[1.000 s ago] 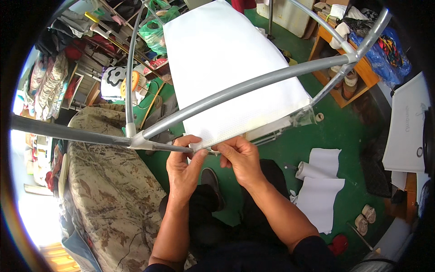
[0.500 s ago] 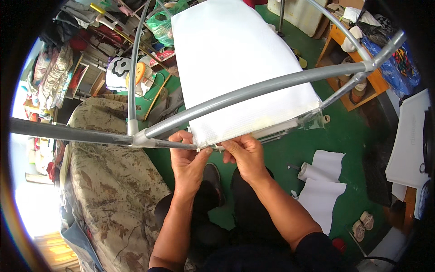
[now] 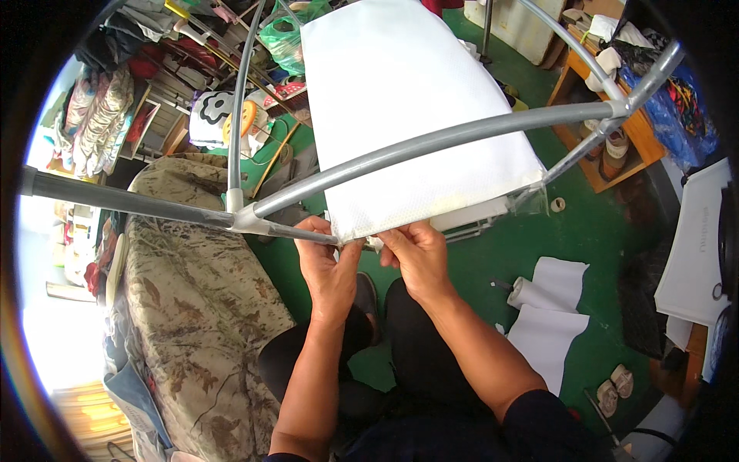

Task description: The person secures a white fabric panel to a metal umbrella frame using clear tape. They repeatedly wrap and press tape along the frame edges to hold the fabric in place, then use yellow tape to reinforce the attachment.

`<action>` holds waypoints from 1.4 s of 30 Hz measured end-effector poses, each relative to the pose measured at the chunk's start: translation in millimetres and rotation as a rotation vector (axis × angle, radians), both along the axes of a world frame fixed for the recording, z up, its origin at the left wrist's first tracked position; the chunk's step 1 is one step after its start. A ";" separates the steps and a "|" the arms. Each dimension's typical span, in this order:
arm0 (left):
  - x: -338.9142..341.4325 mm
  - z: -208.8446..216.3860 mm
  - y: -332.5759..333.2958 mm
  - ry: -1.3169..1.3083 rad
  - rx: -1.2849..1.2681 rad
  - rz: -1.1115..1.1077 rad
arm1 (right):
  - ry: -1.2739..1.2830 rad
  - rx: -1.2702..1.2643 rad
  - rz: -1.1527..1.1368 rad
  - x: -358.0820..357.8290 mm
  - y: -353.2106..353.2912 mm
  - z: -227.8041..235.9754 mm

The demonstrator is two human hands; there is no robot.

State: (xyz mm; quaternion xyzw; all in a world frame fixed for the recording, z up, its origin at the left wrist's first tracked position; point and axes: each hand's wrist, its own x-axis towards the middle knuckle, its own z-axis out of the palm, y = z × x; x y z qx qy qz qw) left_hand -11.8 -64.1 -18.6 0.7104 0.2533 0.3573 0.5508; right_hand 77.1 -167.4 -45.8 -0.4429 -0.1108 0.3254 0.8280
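A broad white sheet (image 3: 408, 100) with a fine texture stretches away from me, its near edge lying by a grey pipe frame (image 3: 431, 150). At the sheet's near left corner my left hand (image 3: 327, 269) is closed, thumb pressed against the corner where a thin grey tube (image 3: 304, 235) meets it. Just to the right, my right hand (image 3: 419, 262) pinches the near edge from below, thumb and forefinger together. Clear film, apparently tape (image 3: 531, 200), hangs at the near right corner. The fingertips under the edge are partly hidden.
A white pipe joint (image 3: 246, 221) links tubes at the left. Camouflage cloth (image 3: 196, 308) covers a bulky thing beside me. On the green floor lie an unrolled white roll (image 3: 531, 296), a tape ring (image 3: 557, 205) and shoes (image 3: 616, 389). A wooden shelf (image 3: 616, 165) stands right.
My left thumb has moved up slightly against the sheet's corner. Both hands stay at the same edge, and the whole view has shifted a little.
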 end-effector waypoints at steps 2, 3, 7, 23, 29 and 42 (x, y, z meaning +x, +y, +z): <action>-0.2 2.1 -2.6 0.049 0.049 0.028 | 0.024 0.018 0.002 -0.4 1.0 1.2; 0.8 1.7 -3.2 0.059 0.071 0.045 | 0.036 0.025 0.002 -0.8 1.6 1.6; 2.4 -3.6 -5.0 0.053 0.120 0.117 | 0.034 0.057 -0.017 -1.5 5.1 0.3; 14.6 -11.4 -0.7 0.113 0.299 0.225 | 0.044 0.011 -0.113 -5.0 15.3 -0.6; 19.2 -4.1 -1.0 0.064 0.256 0.200 | 0.049 0.001 -0.104 -2.8 17.9 2.2; 17.8 -6.2 16.4 -0.006 0.105 0.016 | 0.128 0.000 -0.037 3.4 13.2 7.8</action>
